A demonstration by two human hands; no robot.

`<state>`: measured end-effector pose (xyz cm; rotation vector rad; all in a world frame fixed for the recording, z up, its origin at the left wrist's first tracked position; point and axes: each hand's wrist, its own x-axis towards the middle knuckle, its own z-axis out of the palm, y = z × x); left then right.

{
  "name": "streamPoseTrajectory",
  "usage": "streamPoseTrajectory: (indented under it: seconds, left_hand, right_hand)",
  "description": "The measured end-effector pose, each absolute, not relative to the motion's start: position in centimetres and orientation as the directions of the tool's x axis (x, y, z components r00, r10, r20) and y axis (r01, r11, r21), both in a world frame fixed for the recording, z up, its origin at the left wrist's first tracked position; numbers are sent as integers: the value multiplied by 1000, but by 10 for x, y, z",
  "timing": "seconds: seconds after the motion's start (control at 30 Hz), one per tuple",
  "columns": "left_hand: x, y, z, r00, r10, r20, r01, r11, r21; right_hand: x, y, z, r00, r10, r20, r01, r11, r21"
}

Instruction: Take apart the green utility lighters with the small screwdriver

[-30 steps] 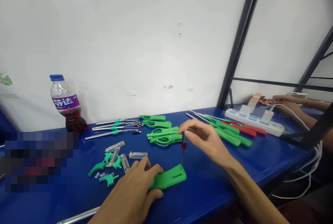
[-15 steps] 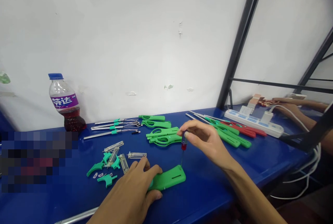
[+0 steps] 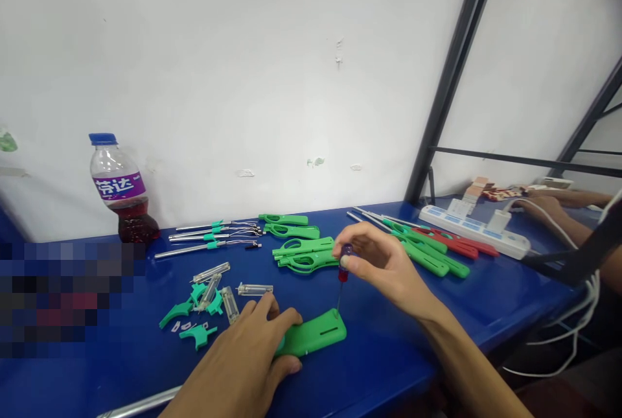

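My left hand [image 3: 265, 347] grips a green lighter body [image 3: 318, 332] lying on the blue table, fingers over its far edge and thumb on the near one. A metal tube [image 3: 140, 403] runs out on the left, below my left wrist. Between thumb and fingertips, my right hand [image 3: 379, 262] holds a small screwdriver [image 3: 343, 274] with a red and purple handle, nearly upright. Its tip meets the right end of the green body, at a hole near the corner. Teal triggers [image 3: 198, 335] and clear fuel tanks [image 3: 230, 304] lie left of my left hand.
Green casing halves [image 3: 306, 256] and metal tubes with wires [image 3: 194, 250] lie near the wall. Assembled green lighters [image 3: 422, 255] and red ones [image 3: 457, 243] are at the right. Behind them stands a power strip [image 3: 486, 230]; a drink bottle [image 3: 121, 191] is far left. Another person's hand [image 3: 544, 210] shows at far right.
The screwdriver handle has turned slightly and leans a little more to the right, with my right fingers shifted on it. My left hand and the green body stay put.
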<state>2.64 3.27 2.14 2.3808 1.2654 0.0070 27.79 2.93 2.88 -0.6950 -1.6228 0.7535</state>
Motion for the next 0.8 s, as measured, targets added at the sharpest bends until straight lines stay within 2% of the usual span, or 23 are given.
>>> streamPoseTrajectory:
  seconds: [0.17,0.33,0.5,0.63,0.8]
  left_hand:
    - [27,33,22,579,792,-194,788,-483,380]
    - [27,34,22,575,795,-194,792,-480,377]
    - [26,34,19,582,792,-184,785,-489,381]
    - [27,34,19,573,797,-189,793,-481,373]
    - [28,32,22,577,794,-193,792,-484,373]
  right_hand:
    - [278,29,28,-180,762,622,45,638,-769]
    - [279,28,27,-197,806,558,55,578,-814]
    - [279,29,28,-180,776,605,72,623,-779]
    - [278,30,28,-195,807,557,77,579,-812]
    - [277,30,28,-181,764,620,92,641,-762]
